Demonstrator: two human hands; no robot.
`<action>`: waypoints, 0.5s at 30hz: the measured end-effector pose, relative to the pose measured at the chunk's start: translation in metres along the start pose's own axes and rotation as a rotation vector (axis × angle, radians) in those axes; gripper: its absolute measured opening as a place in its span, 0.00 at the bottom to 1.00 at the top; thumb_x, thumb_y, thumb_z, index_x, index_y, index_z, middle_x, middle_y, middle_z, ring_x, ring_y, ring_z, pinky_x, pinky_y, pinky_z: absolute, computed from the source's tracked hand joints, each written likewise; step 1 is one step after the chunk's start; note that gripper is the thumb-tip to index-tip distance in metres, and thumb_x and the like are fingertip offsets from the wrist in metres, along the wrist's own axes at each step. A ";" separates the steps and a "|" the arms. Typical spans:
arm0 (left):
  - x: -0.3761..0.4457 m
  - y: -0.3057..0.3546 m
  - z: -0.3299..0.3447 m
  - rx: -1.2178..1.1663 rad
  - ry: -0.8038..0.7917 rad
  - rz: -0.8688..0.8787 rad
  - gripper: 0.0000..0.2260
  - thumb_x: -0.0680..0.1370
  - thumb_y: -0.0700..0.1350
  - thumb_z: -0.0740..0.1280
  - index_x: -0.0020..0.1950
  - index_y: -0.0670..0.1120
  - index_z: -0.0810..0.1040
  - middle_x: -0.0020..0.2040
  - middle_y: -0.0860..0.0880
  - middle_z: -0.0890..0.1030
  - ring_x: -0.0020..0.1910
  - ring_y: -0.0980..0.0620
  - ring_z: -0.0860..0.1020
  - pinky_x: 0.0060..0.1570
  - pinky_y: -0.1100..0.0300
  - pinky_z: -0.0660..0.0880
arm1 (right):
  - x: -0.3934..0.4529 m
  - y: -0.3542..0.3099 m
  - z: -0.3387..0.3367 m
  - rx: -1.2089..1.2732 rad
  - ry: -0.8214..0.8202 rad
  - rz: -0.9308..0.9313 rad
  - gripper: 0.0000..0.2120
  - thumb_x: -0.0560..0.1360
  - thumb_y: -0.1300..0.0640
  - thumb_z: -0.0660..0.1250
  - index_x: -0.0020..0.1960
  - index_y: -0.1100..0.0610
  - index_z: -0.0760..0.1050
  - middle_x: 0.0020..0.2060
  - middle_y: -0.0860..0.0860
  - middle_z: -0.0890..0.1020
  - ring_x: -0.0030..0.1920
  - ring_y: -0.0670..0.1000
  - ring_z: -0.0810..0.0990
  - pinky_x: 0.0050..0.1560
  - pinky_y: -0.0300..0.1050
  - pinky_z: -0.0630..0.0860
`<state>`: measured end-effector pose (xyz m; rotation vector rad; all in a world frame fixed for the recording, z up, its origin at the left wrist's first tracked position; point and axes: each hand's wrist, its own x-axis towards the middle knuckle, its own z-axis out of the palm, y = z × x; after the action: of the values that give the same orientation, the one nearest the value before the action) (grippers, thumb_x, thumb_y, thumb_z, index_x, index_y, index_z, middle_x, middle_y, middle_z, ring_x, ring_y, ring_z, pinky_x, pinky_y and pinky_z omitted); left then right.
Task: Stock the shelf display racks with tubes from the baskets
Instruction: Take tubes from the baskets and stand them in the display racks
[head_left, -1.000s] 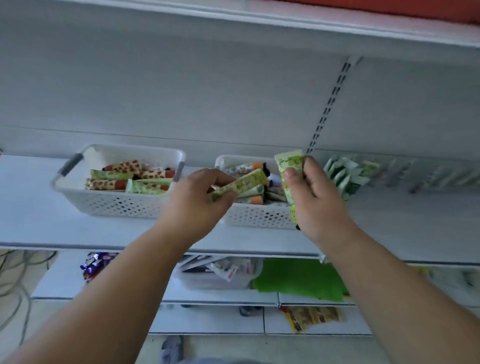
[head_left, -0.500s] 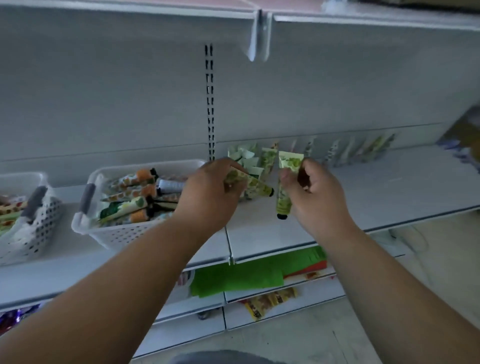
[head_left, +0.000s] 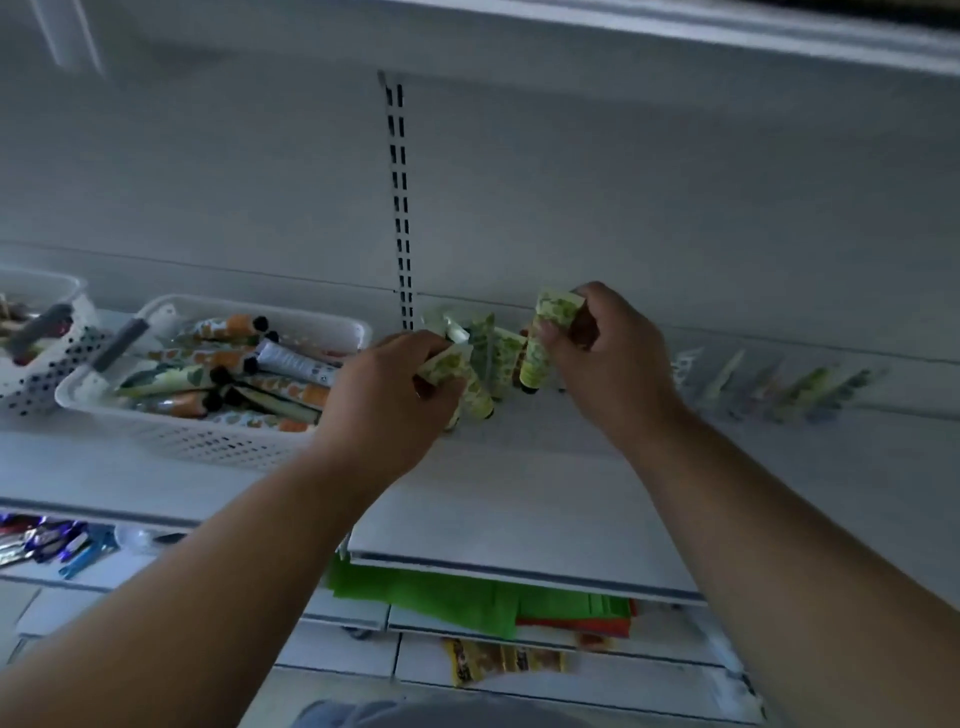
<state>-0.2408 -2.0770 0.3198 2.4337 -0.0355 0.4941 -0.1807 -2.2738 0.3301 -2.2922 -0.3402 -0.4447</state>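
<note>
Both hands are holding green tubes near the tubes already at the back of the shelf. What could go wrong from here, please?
1. The right hand may bump the leaning row of tubes while setting down its green tube; they could topple.
2. The left hand grips its tubes loosely; one might slip onto the shelf.

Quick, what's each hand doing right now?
Left hand: gripping a green tube.
Right hand: pinching an upright green tube by its flat end.
</note>
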 end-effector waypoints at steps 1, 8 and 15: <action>0.001 0.004 0.002 0.007 0.017 -0.018 0.07 0.74 0.47 0.70 0.51 0.51 0.80 0.39 0.58 0.73 0.33 0.64 0.71 0.32 0.78 0.64 | 0.004 0.003 0.000 0.017 -0.019 -0.018 0.10 0.75 0.49 0.69 0.48 0.56 0.74 0.34 0.48 0.77 0.35 0.47 0.75 0.32 0.34 0.66; 0.021 0.023 0.007 0.048 0.016 -0.042 0.07 0.75 0.49 0.69 0.53 0.53 0.79 0.42 0.56 0.77 0.37 0.59 0.75 0.32 0.73 0.64 | 0.015 0.016 -0.001 0.048 -0.084 -0.091 0.13 0.76 0.48 0.68 0.54 0.55 0.75 0.36 0.47 0.78 0.37 0.46 0.76 0.33 0.39 0.67; 0.007 0.018 0.022 0.076 0.071 -0.045 0.11 0.74 0.46 0.71 0.55 0.49 0.81 0.43 0.57 0.74 0.38 0.55 0.76 0.40 0.65 0.67 | 0.064 0.011 0.007 -0.040 -0.012 -0.172 0.11 0.77 0.52 0.67 0.57 0.56 0.76 0.42 0.51 0.81 0.41 0.49 0.76 0.39 0.39 0.64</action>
<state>-0.2295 -2.1044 0.3171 2.4828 0.0684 0.5703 -0.1171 -2.2693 0.3451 -2.3142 -0.5421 -0.5288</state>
